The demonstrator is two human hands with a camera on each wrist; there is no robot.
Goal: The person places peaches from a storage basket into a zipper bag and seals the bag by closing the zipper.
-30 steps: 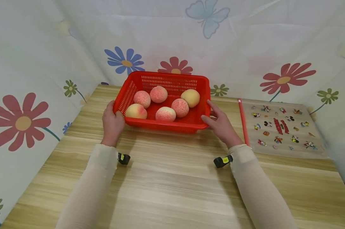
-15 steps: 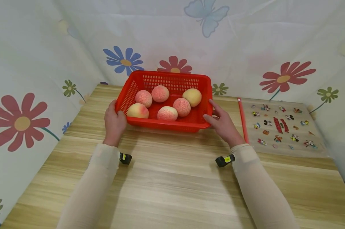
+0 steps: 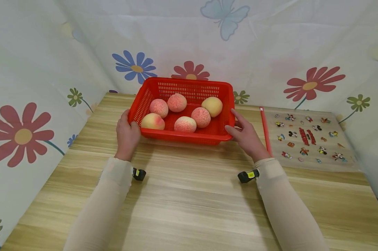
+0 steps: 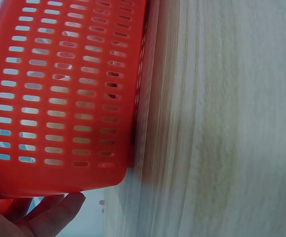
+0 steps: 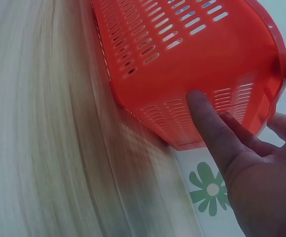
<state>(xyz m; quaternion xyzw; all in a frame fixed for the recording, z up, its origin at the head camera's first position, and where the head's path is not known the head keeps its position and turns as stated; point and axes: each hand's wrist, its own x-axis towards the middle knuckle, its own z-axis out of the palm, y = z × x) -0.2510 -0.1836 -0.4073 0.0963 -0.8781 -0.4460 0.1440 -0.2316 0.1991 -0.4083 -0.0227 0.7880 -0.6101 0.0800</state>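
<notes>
A red plastic basket [image 3: 182,136] with slotted walls sits on the table near the back wall. Several peaches lie inside it, among them a yellow one [image 3: 212,106] at the right and a pink-blushed one [image 3: 152,121] at the front left. My left hand [image 3: 128,134] grips the basket's left end, thumb at the front corner; its fingers are partly hidden behind the wall. At the right end, my right hand [image 3: 246,134] holds the rim by the front corner. The right wrist view shows fingers [image 5: 217,128] against the basket's outer side.
A clear zip bag [image 3: 311,139] with cartoon prints and a red slider edge lies flat on the wooden table [image 3: 189,202], right of the basket. A flower-patterned cloth [image 3: 254,52] stands behind and along the sides.
Both hands and the basket have shifted slightly to the right along the table. The peaches have moved along with it, and the bag stays in place.
</notes>
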